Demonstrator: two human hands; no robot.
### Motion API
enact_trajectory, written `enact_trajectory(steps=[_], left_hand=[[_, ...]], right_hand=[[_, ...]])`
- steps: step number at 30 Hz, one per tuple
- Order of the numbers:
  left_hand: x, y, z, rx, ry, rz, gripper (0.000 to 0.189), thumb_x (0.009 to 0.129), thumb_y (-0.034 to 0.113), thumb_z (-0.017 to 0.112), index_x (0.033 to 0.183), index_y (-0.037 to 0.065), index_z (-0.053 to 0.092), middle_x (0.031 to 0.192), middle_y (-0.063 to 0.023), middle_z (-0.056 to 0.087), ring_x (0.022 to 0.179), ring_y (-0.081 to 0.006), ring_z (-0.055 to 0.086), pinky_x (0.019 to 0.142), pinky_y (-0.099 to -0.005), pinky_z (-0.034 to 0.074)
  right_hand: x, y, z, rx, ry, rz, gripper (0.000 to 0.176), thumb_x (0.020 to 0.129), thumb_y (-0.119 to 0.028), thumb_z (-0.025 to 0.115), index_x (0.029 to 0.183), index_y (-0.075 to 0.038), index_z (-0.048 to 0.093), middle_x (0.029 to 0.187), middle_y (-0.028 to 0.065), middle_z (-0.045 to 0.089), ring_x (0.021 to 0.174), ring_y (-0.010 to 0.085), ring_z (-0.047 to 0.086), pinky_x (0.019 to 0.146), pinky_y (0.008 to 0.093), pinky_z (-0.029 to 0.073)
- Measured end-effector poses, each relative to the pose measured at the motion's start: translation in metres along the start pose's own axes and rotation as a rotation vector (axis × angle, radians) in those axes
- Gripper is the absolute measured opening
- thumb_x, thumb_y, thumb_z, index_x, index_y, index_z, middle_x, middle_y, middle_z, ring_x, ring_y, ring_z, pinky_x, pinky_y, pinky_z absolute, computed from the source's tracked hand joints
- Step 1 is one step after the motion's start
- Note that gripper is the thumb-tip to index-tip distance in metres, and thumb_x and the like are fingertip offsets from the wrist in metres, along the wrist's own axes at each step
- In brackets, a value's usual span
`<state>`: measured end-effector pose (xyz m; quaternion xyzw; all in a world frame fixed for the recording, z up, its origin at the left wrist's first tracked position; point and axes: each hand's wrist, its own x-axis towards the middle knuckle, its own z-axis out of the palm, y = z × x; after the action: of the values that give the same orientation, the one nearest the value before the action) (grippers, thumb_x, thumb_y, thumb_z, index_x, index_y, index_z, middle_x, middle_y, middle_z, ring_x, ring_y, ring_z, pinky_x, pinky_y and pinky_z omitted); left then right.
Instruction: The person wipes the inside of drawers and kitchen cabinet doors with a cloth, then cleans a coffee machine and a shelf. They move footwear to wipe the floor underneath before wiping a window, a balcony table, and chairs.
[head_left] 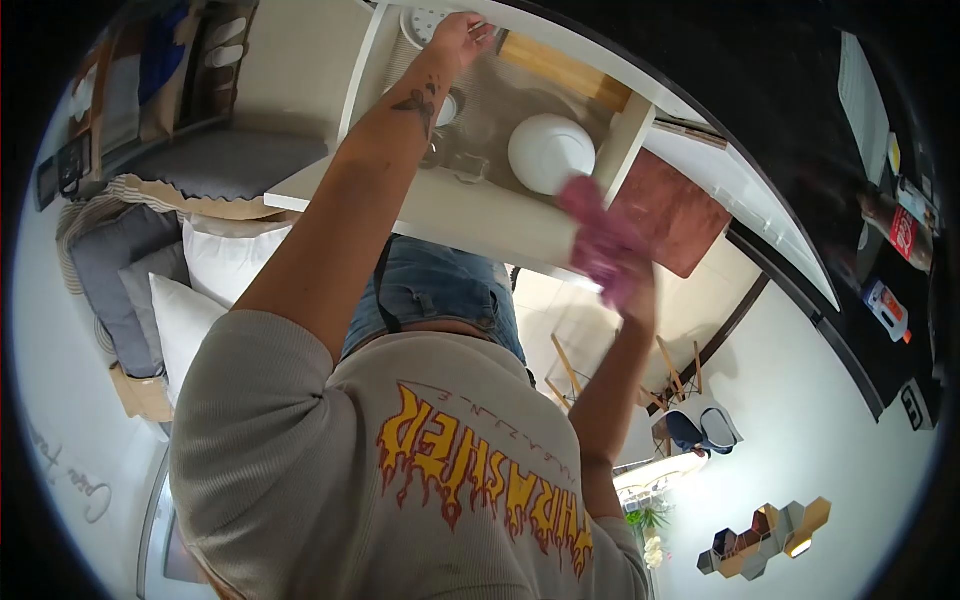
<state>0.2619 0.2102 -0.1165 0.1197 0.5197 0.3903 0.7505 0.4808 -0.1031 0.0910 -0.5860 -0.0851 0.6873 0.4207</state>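
Note:
My left hand (462, 38), on the tattooed arm, reaches to the far side of an open white drawer (480, 205). Its fingers are curled together beside a speckled round dish (422, 26); what they grip, if anything, is hidden. A pink cloth (598, 235) is bunched in my right hand (634, 288), blurred by motion, over the drawer's near right corner. White round plates or bowls (552, 153) lie in the drawer, left of the cloth. A small white cup (446, 109) and clear glassware (470, 166) are near my left forearm.
A wooden piece (565, 68) lies along the drawer's far side. The black counter (800, 170) at right holds a red-labelled bottle (903, 232) and a white-and-blue bottle (887, 310). A reddish mat (670, 212) is on the floor. Cushions (215, 262) sit at left; chairs (690, 425) stand at lower right.

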Motion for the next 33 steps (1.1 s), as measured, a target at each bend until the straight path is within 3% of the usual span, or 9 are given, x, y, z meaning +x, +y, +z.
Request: enact_trajectory(steps=[3,5,8,12,16,24,26,28,33], left_hand=[[0.015,-0.008,-0.005,-0.183,-0.072,0.002,0.015,0.083,-0.001,0.044,0.097,0.001,0.049,0.105,-0.0107,0.053,0.102,-0.0267,0.055,0.09,-0.0421,0.046],[0.0,-0.003,0.0,-0.28,-0.041,-0.034,0.015,0.08,-0.004,0.041,0.089,0.003,0.05,0.102,-0.0105,0.053,0.1,-0.0259,0.054,0.086,-0.0402,0.047],[-0.008,-0.011,-0.012,-0.234,-0.069,-0.005,0.02,0.076,-0.007,0.04,0.091,0.002,0.049,0.106,-0.0127,0.052,0.109,-0.029,0.051,0.09,-0.0432,0.044],[-0.008,-0.017,0.01,-0.277,0.096,-0.082,0.015,0.073,-0.008,0.042,0.082,0.002,0.049,0.091,-0.0141,0.055,0.097,-0.0293,0.055,0.092,-0.0484,0.042],[0.016,-0.022,0.019,-0.539,-0.154,0.043,0.022,0.069,-0.011,0.041,0.086,-0.001,0.048,0.084,-0.0139,0.053,0.089,-0.0284,0.055,0.096,-0.051,0.039],[-0.018,-0.093,-0.045,-0.016,-0.096,-0.028,0.021,0.069,-0.008,0.045,0.085,0.004,0.05,0.084,-0.0091,0.057,0.078,-0.0295,0.06,0.078,-0.0425,0.049],[-0.046,-0.068,-0.011,0.676,0.213,0.64,0.022,0.07,-0.002,0.053,0.092,0.005,0.051,0.091,-0.0098,0.057,0.088,-0.0288,0.058,0.077,-0.0414,0.046],[-0.087,-0.021,0.017,0.896,0.115,1.302,0.03,0.069,0.005,0.057,0.099,0.008,0.053,0.104,-0.0086,0.054,0.104,-0.0276,0.051,0.086,-0.0412,0.04],[-0.117,0.034,0.023,1.499,0.007,1.49,0.053,0.067,0.004,0.058,0.118,0.011,0.05,0.117,-0.0078,0.047,0.112,-0.0261,0.041,0.097,-0.0404,0.031]], right_hand=[[0.023,0.023,0.025,-0.824,-0.049,0.165,0.035,0.071,-0.029,0.062,0.093,-0.003,0.064,0.076,0.0089,0.059,0.063,0.0137,0.057,0.054,0.0288,0.044],[0.026,0.036,-0.006,-1.325,-0.011,-0.241,0.034,0.068,-0.028,0.065,0.092,-0.004,0.065,0.079,0.0128,0.061,0.068,0.0211,0.06,0.062,0.0329,0.046],[-0.002,0.013,-0.063,-1.275,0.363,0.114,0.03,0.066,-0.026,0.066,0.085,-0.003,0.065,0.079,0.0131,0.061,0.071,0.0269,0.059,0.066,0.0349,0.046],[-0.053,-0.01,-0.122,-0.819,0.847,-0.167,0.025,0.073,-0.009,0.053,0.093,-0.001,0.066,0.078,0.0059,0.066,0.066,0.012,0.059,0.061,0.025,0.048],[-0.094,-0.029,-0.126,0.07,0.716,-0.576,0.039,0.08,-0.007,0.048,0.118,0.001,0.047,0.095,0.0128,0.058,0.078,0.0239,0.06,0.069,0.0361,0.053],[-0.1,-0.019,-0.105,-0.18,0.661,-0.519,0.036,0.084,-0.009,0.041,0.118,0.002,0.05,0.11,0.015,0.056,0.096,0.0252,0.057,0.085,0.0349,0.048],[-0.084,-0.021,-0.096,-0.247,0.612,-0.528,0.029,0.086,-0.011,0.043,0.109,0.001,0.056,0.106,0.0126,0.057,0.094,0.0217,0.057,0.083,0.0304,0.047],[-0.065,-0.019,-0.092,-0.168,0.598,-0.505,0.022,0.086,-0.014,0.05,0.099,0.0,0.06,0.095,0.0085,0.06,0.086,0.0176,0.058,0.077,0.0287,0.047],[0.004,-0.013,-0.057,-0.35,0.56,-0.499,0.021,0.086,-0.016,0.052,0.096,0.0,0.062,0.093,0.0072,0.06,0.084,0.0159,0.057,0.075,0.027,0.046]])
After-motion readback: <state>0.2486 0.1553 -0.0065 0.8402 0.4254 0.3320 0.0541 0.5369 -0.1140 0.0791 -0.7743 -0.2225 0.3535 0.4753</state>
